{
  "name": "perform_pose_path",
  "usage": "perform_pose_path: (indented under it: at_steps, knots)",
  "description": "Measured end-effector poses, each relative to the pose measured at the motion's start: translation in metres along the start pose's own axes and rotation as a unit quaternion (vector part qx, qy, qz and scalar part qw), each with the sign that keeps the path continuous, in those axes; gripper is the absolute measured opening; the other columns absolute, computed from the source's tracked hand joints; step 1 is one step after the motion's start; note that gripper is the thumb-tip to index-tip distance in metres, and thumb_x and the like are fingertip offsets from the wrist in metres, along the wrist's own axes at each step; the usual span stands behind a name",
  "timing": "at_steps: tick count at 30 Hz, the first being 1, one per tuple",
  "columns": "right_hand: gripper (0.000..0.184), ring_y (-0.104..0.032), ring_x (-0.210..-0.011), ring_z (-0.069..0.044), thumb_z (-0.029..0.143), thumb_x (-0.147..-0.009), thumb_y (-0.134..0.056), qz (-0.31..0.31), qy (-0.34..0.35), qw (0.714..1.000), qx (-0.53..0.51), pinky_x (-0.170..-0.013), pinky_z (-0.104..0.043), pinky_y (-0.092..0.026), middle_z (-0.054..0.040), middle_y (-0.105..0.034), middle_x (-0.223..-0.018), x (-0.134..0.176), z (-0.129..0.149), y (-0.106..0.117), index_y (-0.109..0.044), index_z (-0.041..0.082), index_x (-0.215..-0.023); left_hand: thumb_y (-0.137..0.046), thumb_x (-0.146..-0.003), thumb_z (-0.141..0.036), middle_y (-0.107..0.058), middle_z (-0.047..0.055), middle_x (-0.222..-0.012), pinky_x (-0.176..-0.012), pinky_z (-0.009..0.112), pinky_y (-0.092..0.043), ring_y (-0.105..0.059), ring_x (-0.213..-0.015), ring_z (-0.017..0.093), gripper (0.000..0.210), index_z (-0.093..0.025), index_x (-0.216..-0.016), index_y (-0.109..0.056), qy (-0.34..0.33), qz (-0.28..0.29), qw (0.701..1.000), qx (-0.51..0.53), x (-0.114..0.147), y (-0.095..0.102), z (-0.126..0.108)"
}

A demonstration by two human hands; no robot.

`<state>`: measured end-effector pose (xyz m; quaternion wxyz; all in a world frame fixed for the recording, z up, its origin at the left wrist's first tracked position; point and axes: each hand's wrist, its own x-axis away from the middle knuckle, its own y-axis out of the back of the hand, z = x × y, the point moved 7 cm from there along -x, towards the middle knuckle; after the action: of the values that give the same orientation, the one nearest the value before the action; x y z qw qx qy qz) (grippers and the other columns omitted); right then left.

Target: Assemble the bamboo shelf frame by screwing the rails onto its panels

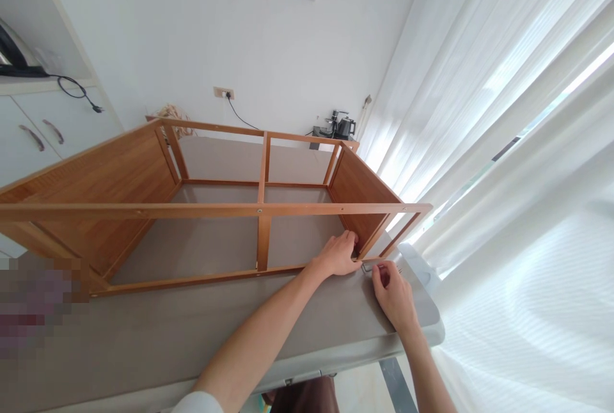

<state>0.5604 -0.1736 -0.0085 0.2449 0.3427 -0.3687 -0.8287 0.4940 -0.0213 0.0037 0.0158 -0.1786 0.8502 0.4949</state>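
A brown wooden frame (201,209) with solid end panels and open bays lies on the grey table (192,317). My left hand (341,253) reaches to its near right lower corner, fingers curled round the wood inside the end panel (367,195) and thumb at the lower rail. Just to the right, my right hand (394,291) is closed in a pinch on a thin bent metal rod, which looks like a hex key (367,268). The key's tip is at the frame's corner; whether it sits in a screw I cannot tell. Screw heads show along the upper rail.
White curtains (480,112) hang close on the right. A clear plastic container (419,266) stands at the table's right end. Behind the frame are a black kettle (345,126) and a wall socket (223,93). A white cabinet (33,125) is at left, near a blurred-out patch.
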Motion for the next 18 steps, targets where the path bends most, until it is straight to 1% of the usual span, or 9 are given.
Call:
perform_pose_path:
  at_steps: [3,7,11,15,18]
  knots:
    - [0.027,-0.066,-0.067,-0.020,0.050,-0.096,-0.043,0.018,-0.013,0.999,-0.030,-0.062,-0.030,-0.047,-0.0019,-0.070,-0.077,-0.001,-0.005,-0.001,-0.053,0.024,-0.095,-0.063,-0.080,-0.040,-0.059,0.009,-0.118,-0.088,0.037,-0.046,-0.061,-0.107,0.026,0.038,-0.021,-0.108,-0.046,0.000,0.002,1.000,-0.002,0.000,0.000,0.000]
    - [0.033,-0.068,-0.073,-0.022,0.053,-0.095,-0.044,0.041,-0.031,0.996,-0.079,-0.067,-0.032,-0.050,-0.0034,-0.072,-0.078,-0.004,-0.014,-0.002,-0.058,0.023,-0.098,-0.064,-0.079,-0.040,-0.060,0.009,-0.118,-0.088,0.037,-0.046,-0.061,-0.107,0.026,0.039,-0.021,-0.108,-0.046,-0.001,0.000,1.000,0.001,0.000,-0.001,0.000]
    - [0.035,-0.069,-0.076,-0.023,0.053,-0.096,-0.043,0.066,-0.041,0.991,-0.112,-0.069,-0.032,-0.051,-0.0039,-0.073,-0.080,-0.006,-0.019,-0.003,-0.061,0.023,-0.098,-0.064,-0.078,-0.041,-0.060,0.009,-0.117,-0.088,0.036,-0.046,-0.062,-0.105,0.026,0.041,-0.021,-0.109,-0.046,-0.004,-0.004,1.000,0.006,-0.001,-0.001,0.001]
    - [0.033,-0.068,-0.077,-0.022,0.052,-0.097,-0.043,0.072,-0.048,0.988,-0.125,-0.071,-0.032,-0.050,-0.0037,-0.073,-0.083,-0.005,-0.018,-0.004,-0.060,0.023,-0.094,-0.063,-0.078,-0.041,-0.060,0.009,-0.116,-0.087,0.036,-0.046,-0.061,-0.105,0.026,0.041,-0.020,-0.109,-0.046,-0.009,-0.005,1.000,-0.001,-0.001,-0.001,0.000]
    - [0.032,-0.068,-0.078,-0.022,0.050,-0.098,-0.042,0.079,-0.036,0.990,-0.112,-0.067,-0.031,-0.050,-0.0038,-0.072,-0.084,-0.003,-0.013,-0.004,-0.059,0.024,-0.094,-0.063,-0.079,-0.041,-0.059,0.009,-0.118,-0.087,0.036,-0.046,-0.061,-0.105,0.026,0.040,-0.020,-0.109,-0.046,-0.009,-0.001,1.000,-0.002,-0.001,-0.001,0.000]
